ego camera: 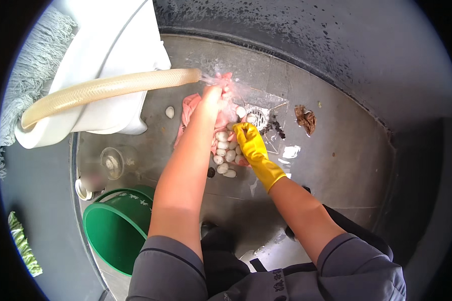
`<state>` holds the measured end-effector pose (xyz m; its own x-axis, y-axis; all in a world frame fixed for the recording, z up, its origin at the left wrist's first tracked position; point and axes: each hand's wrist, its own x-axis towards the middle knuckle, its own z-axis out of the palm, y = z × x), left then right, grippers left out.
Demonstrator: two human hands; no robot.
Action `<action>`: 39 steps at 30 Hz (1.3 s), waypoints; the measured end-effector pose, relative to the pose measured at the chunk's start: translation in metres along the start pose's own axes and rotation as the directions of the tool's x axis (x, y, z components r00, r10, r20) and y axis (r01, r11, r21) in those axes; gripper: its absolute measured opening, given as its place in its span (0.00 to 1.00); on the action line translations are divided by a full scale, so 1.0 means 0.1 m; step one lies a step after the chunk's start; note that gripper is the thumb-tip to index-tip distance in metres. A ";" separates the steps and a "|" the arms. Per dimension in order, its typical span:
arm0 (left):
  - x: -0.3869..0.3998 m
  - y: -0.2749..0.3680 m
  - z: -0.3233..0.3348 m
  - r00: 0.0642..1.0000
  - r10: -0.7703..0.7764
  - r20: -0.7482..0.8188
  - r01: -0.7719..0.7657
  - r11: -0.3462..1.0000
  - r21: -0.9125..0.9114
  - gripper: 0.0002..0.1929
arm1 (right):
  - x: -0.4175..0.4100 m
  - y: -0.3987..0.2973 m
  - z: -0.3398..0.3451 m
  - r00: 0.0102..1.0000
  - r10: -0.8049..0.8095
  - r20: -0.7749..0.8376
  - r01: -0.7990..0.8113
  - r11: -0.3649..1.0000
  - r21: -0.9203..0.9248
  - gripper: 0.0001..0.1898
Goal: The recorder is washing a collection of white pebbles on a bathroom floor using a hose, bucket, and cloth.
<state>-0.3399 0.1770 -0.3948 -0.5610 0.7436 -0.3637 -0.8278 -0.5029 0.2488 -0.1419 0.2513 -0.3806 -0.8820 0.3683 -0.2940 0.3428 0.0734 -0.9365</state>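
My bare left hand (220,92) is in the water that jets from a clear braided hose (113,88). Spray blurs its fingers, so I cannot tell whether it grips anything. A wet pink cloth (190,107) lies beside and beneath this arm. My right hand (248,137), in a yellow rubber glove, has its fingers curled on a pale pebble (231,126). Several smooth white pebbles (230,155) are clustered just below and left of the glove, partly on pink cloth. Above the glove is a round floor drain grate (259,117), with more white pebbles at its left edge.
Dark debris (275,127) lies beside the drain, and crumpled brown paper (305,119) farther right. A white ceramic fixture (113,49) and grey mop strings (45,41) fill the upper left. A green bucket (116,229) and a clear plastic cup (112,162) are at left. Wet tile surrounds the pebbles.
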 end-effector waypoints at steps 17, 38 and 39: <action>-0.31 0.12 0.70 0.934 0.127 -0.334 0.106 0.793 0.600 0.16 | 0.22 0.16 -1.03 0.739 -0.514 -0.436 0.251 0.810 -0.529 0.13; -0.73 0.36 0.78 0.941 0.181 -0.286 -0.005 0.853 0.523 0.13 | 0.98 -0.68 -0.04 0.975 0.080 0.208 -0.049 0.987 -0.151 0.07; -0.70 0.36 0.67 0.896 0.266 -0.356 -0.048 0.855 0.516 0.11 | 1.01 -0.81 0.04 0.921 0.216 0.323 -0.309 0.911 0.273 0.05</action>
<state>-0.3298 0.1362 -0.3007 -0.7233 0.3758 -0.5793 -0.6796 -0.2385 0.6938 -0.2605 0.2787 -0.3353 -0.8431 0.0557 -0.5348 0.4969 -0.2995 -0.8145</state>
